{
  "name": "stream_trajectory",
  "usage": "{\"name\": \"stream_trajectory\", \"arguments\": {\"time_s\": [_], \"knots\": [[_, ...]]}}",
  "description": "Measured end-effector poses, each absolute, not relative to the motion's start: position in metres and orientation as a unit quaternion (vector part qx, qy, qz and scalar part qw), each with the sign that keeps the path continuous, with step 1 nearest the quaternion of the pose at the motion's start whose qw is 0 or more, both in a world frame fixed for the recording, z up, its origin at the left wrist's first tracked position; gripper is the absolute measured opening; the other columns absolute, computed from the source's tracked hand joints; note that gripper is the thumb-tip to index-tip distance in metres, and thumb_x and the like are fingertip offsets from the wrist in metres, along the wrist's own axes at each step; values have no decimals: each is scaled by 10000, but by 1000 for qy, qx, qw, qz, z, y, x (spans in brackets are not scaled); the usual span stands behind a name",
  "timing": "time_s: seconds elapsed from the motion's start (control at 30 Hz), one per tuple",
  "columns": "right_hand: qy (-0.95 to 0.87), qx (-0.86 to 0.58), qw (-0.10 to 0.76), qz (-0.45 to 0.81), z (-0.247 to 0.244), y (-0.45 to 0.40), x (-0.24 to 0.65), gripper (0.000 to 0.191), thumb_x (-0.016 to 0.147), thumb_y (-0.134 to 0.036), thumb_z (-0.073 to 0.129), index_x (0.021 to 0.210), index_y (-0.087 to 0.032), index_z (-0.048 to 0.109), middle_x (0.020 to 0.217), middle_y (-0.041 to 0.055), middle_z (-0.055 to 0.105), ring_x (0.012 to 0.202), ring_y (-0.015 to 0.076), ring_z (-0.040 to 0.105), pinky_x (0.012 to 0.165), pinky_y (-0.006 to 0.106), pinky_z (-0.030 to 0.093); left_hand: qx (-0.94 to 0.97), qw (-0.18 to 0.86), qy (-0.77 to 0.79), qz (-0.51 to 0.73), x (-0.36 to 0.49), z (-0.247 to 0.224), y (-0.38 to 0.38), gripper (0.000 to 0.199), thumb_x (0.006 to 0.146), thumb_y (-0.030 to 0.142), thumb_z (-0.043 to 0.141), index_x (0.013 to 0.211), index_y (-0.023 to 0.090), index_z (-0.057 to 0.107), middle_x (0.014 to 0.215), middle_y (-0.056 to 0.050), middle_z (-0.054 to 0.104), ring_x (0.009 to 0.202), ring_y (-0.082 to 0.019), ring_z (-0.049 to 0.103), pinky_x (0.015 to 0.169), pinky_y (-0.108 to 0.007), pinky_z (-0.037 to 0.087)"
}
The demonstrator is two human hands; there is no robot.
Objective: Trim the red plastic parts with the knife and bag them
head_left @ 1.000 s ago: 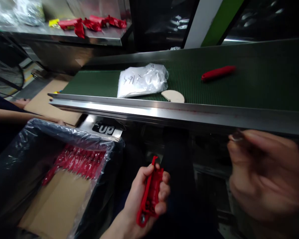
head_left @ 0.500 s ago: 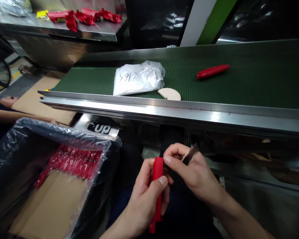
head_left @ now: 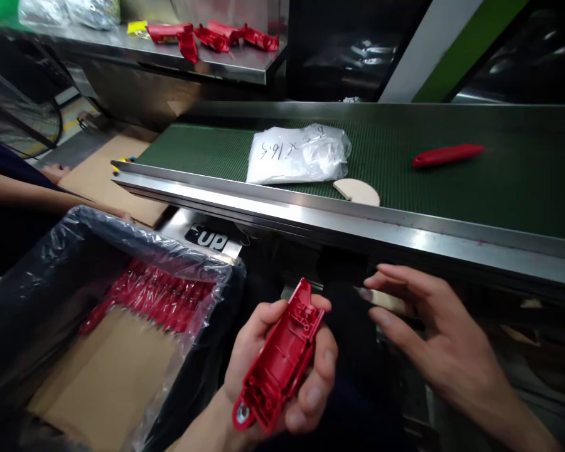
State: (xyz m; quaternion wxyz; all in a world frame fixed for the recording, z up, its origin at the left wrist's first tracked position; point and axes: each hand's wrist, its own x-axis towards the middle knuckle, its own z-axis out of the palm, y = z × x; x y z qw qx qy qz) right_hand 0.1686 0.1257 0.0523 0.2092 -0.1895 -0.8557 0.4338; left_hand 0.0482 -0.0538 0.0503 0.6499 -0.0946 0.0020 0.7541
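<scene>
Red hollow plastic casing (head_left: 282, 356) slants lengthwise towards the green ribbed belt (head_left: 452, 198), clasped in the left hand (head_left: 246, 351); the right hand (head_left: 447, 342), apart, loosely pinches a blurred pale pointed tool (head_left: 392, 302).

1 red shell (head_left: 280, 358) and 1 pale tool (head_left: 390, 302) being held; 1 red handle (head_left: 447, 156), 1 white bag (head_left: 296, 156), 1 beige piece (head_left: 360, 192) lying on 1 belt (head_left: 499, 194).

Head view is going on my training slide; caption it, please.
Left hand cradles a red shell, right hand holds a small tool, before a green belt.
</scene>
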Motion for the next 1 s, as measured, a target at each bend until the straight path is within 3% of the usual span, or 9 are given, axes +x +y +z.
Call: {"name": "stream_trajectory", "arguments": {"time_s": [0.2,0.33,0.5,0.63,0.77,1.0], "knots": [[-936,41,202,285,74,127,147,508,859,8,564,1300,-243,580,1155,80,625,1015,211,582,799,381,480,-82,646,-15,759,47,50,-58,622,1007,427,166,1122,75,667,667,-141,655,439,-164,619,366,-185,485],[-950,72,191,237,76,131,137,486,851,4,572,1284,-216,597,1139,98,638,1002,248,578,787,430,459,-74,658,-15,749,45,49,-62,603,996,429,172,1113,100,664,633,-124,644,427,-159,602,333,-169,448],[-946,60,196,250,80,128,137,505,860,-7,557,1312,-232,575,1133,94,620,1005,231,584,782,392,477,-63,655,28,752,37,50,-62,501,982,405,268,1090,117,664,658,-117,647,417,-148,580,353,-176,449],[-944,27,177,278,86,113,145,467,874,-29,550,1304,-207,588,1148,99,595,1018,197,585,781,324,491,-95,566,132,808,23,52,-55,428,992,368,299,1099,136,643,794,-105,642,527,-144,591,427,-196,474],[-954,76,167,238,80,89,155,452,888,-69,515,1298,-238,605,1098,85,625,946,200,591,715,318,486,-76,469,206,855,7,53,-47,382,994,330,289,1123,143,597,797,-75,592,564,-138,532,451,-205,448],[-974,106,140,141,66,68,154,508,887,-111,535,1364,-282,562,1108,70,672,889,209,589,678,331,475,-37,432,230,871,0,59,-44,361,994,340,300,1172,169,562,828,-70,587,593,-138,512,474,-208,433]]}}
